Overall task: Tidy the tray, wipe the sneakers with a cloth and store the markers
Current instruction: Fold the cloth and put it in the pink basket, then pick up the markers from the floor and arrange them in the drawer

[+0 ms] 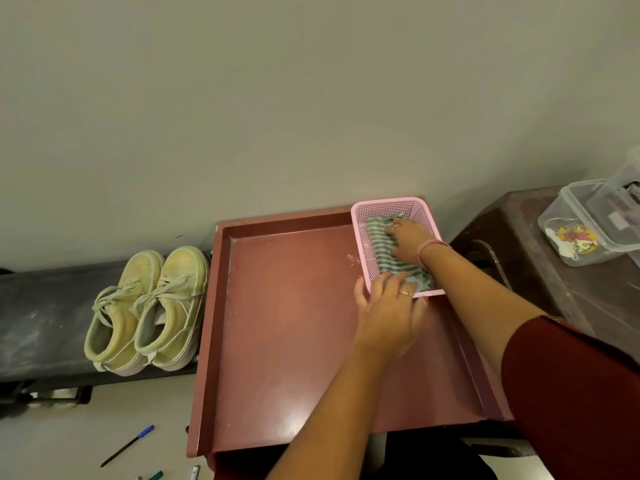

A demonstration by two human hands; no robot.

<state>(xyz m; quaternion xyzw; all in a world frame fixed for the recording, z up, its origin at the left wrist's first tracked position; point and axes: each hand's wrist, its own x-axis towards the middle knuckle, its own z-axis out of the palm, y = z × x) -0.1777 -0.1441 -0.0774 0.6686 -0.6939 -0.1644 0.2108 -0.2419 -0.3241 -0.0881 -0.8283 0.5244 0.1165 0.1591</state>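
At centre right, the right hand (407, 244) presses the striped cloth (381, 237) into the pink basket (360, 216), fingers seemingly flat; the left hand (388, 313), fingers relaxed, steadies its rim.

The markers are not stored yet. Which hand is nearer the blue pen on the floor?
Left. The left hand rests at the pink basket's near rim; the right hand is inside it, farther from the blue pen.
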